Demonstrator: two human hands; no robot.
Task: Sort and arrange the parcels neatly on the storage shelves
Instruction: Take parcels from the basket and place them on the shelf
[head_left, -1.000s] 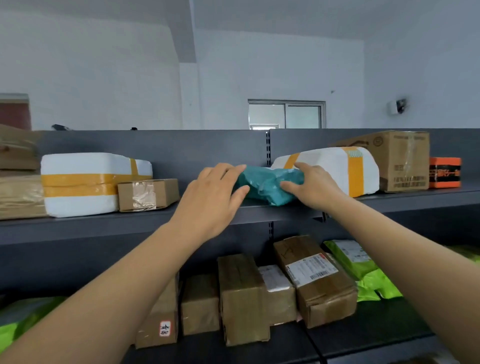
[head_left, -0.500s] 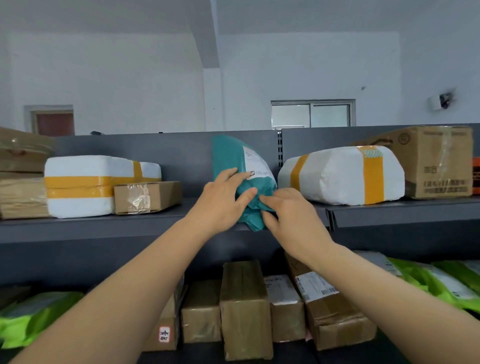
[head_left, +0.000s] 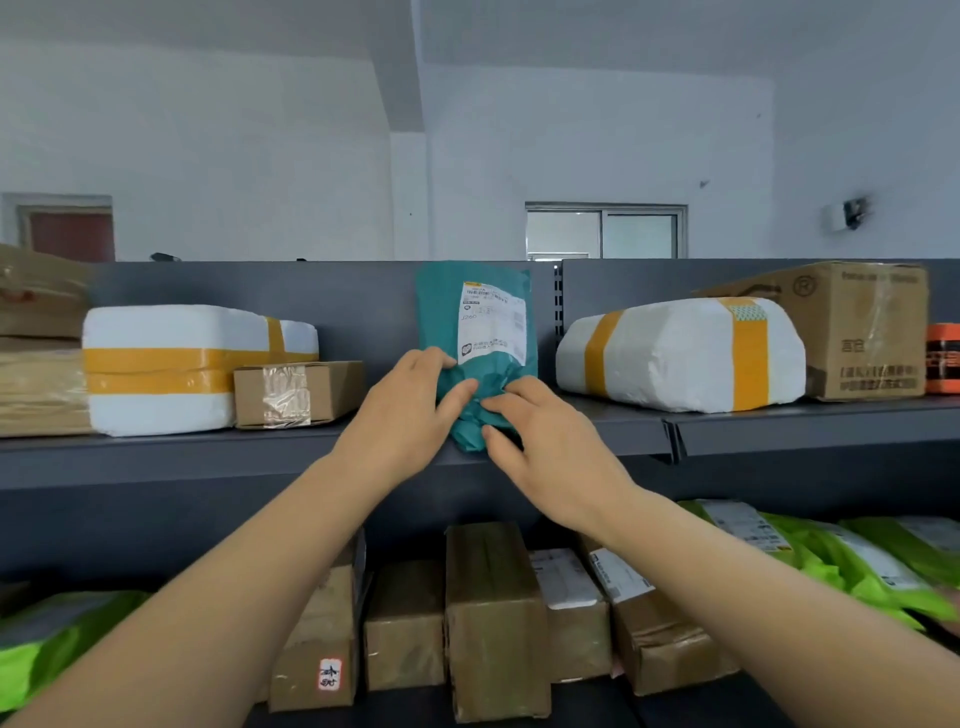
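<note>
The left hand (head_left: 400, 410) and right hand (head_left: 550, 447) hold a teal bag (head_left: 478, 332) upright on the top shelf (head_left: 208, 452).
The bag stands on its end just left of the big white parcel (head_left: 675, 353), not touching it (its label faces out). Both hands pinch the bag's crumpled bottom, one from each side, with fingers curled into it. That bottom sits at the shelf's front lip, further forward than the white parcel. The bag looks soft and thin, so when the hands let go it could fold, slide forward and drop off, or flop onto the white parcel.
</note>
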